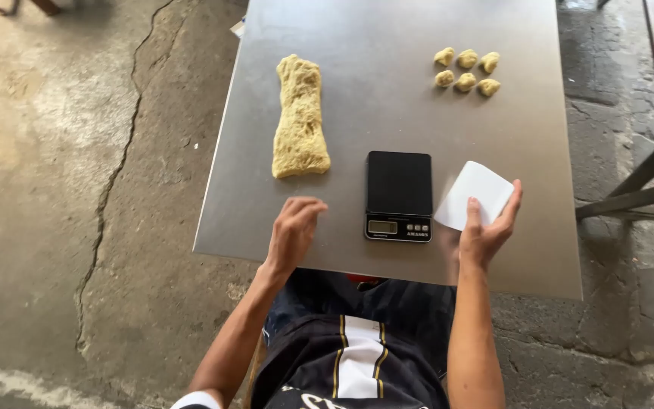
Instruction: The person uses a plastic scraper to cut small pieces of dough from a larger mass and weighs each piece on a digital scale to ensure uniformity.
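Pale yellow dough slab (300,117) far left, six matching yellow dough balls (466,72) far right. Black scale (398,195) with grey display, centre. White scraper (473,195) right. Dull grey metal table (387,45). Dark shirt (357,363), white and gold stripes, near.

just one head cam here, looking steeply down from above the person's own lap, facing forward across the table (387,45), fairly close in, both hands (294,231) low in frame, cracked concrete floor (54,189) off left of them
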